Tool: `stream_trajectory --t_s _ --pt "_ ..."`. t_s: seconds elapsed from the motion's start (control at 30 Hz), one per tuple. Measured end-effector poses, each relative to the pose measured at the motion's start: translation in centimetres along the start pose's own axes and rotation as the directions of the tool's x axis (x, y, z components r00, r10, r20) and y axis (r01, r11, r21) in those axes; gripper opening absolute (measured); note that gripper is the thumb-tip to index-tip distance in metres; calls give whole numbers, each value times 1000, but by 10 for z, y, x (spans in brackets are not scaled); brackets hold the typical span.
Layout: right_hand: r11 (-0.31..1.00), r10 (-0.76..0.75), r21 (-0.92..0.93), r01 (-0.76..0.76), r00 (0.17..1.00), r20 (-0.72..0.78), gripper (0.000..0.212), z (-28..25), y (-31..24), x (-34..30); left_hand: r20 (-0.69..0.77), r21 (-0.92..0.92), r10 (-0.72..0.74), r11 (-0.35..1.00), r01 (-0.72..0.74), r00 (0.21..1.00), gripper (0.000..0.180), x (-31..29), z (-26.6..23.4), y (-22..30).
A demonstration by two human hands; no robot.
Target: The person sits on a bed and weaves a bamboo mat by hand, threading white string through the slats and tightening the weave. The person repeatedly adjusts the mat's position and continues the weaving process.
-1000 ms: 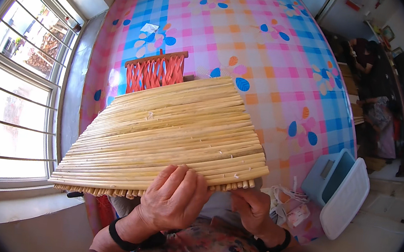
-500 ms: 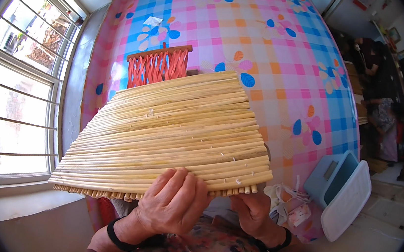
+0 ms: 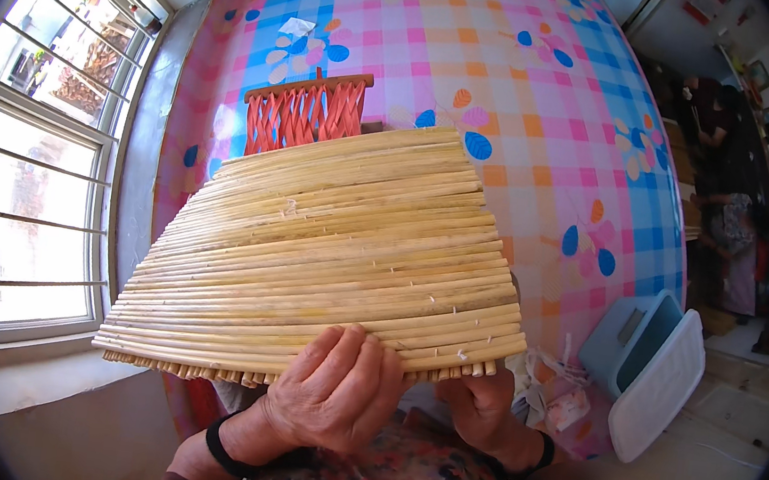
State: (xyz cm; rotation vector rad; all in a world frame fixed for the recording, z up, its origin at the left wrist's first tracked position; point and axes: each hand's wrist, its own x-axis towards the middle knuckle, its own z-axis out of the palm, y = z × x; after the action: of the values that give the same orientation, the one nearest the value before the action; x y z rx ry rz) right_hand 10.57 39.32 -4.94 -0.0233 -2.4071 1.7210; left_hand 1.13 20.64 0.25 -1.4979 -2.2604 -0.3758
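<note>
A mat of pale reed stalks (image 3: 335, 253), laid side by side and slightly fanned, rises in front of me. Short white thread ends poke out of its face near the right edge. My left hand (image 3: 334, 391) grips the near edge with its fingers over the top. Under the near right corner is my right hand (image 3: 479, 407), its fingers curled and partly hidden by the stalks. Whatever that hand pinches cannot be seen. More stalk ends show in a second layer beneath the near edge.
Beyond the mat, a wooden frame with red strips (image 3: 309, 113) lies on the checked flowered bed cover (image 3: 545, 163). To the right sit a blue bin (image 3: 625, 338), its white lid (image 3: 662, 385) and crumpled cloth (image 3: 565, 408). A barred window (image 3: 29, 199) is at left; two people are far right.
The mat's near right corner has shifted slightly right and down, and its far edge has risen a little in view. My left hand has moved slightly right; both hands keep their places at the edge.
</note>
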Motion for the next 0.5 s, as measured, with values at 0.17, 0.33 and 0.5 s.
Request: stream_trajectory --t_s 0.17,0.33,0.5 --pt "995 -101 -12 101 993 -62 8 -1 -3 13 -31 -11 -31 999 31 999 20 4 -2 -1" --pt "993 -112 25 113 993 -44 8 -2 -3 13 -61 -1 -41 999 41 997 25 9 -2 -3" --pt "992 -105 71 104 994 17 9 -8 0 15 -68 -1 -42 999 42 997 20 6 1 0"
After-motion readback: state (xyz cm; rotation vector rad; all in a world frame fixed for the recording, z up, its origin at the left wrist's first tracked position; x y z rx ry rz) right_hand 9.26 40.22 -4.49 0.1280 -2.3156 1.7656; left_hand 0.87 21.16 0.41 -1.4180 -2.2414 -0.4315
